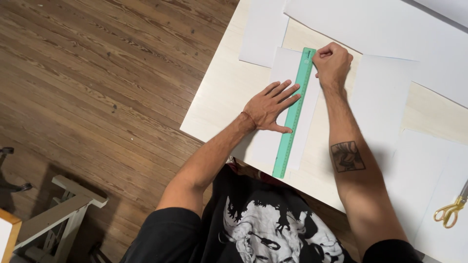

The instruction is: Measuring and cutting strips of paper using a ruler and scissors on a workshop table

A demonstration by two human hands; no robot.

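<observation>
Ruler [293, 116] under flat left hand [269, 107], fingers spread; right hand [332, 62] in a fist at top (pencil hidden?). Could slip on paper [285, 73] if pressed too softly.

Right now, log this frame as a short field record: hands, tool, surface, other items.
left hand: flat, fingers spread, pressing on green ruler and white sheet
right hand: closed in a fist at the ruler's far end; anything it holds is hidden
ruler: lies lengthwise on the sheet
surface: pale table, more white sheets around
other: yellow-handled scissors at right edge
</observation>
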